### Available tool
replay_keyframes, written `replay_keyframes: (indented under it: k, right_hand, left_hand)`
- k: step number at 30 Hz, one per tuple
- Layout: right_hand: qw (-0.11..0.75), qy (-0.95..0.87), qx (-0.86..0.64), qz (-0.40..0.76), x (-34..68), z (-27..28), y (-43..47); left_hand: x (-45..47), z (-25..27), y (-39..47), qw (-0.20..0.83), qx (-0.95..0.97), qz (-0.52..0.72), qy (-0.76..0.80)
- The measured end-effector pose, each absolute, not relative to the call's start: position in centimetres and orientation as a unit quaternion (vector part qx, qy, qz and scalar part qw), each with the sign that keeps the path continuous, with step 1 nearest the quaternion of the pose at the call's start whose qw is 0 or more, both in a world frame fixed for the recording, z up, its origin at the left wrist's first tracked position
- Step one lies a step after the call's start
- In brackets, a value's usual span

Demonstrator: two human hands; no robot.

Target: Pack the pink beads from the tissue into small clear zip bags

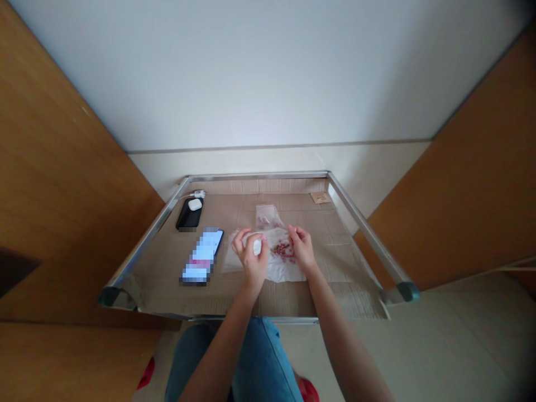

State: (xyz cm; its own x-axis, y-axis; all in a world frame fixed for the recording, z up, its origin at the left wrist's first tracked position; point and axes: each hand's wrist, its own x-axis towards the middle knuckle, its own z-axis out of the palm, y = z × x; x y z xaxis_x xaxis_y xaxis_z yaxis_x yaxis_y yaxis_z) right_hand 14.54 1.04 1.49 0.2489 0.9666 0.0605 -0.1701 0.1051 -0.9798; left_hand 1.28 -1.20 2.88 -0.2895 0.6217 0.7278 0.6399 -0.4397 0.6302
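My left hand is over the middle of the cardboard, its thumb and fingers curled around a small white thing whose kind I cannot make out. To its right, my right hand has its thumb and fingertips pinched together; whatever they hold is too small to tell. Between the hands, several small pink and brownish pieces lie on a crumpled white plastic sheet or bag. Just beyond is a small clear zip bag with a few pinkish bits inside. Another translucent bag lies partly under my left hand.
Cardboard lines a low surface with a metal frame. On the left are a lit phone and a black phone-like object bearing a white earbud case. A small brown card lies at the back right.
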Motion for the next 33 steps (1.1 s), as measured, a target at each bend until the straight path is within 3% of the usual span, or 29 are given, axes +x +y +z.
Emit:
replay_keyframes:
  k: [9, 18, 23, 33]
  right_hand:
    - [0.536, -0.555, -0.576, 0.27, 14.3, 0.7, 1.0]
    - [0.361, -0.675, -0.629, 0.138, 14.0, 0.4, 0.7]
    - [0.317, -0.697, -0.636, 0.095, 13.9, 0.5, 0.6]
    - [0.284, -0.722, -0.628, 0.06, 13.6, 0.7, 0.5]
  left_hand:
    - [-3.4, 3.3, -2.2, 0.13, -0.73, -0.443, -0.504]
    - [-5.3, 2.7, -1.8, 0.049, -0.8, -0.252, -0.542]
    - [-5.4, 2.1, -2.2, 0.024, -0.795, -0.243, -0.556]
    - [-3.9, 3.2, 0.3, 0.104, -0.744, -0.252, -0.61]
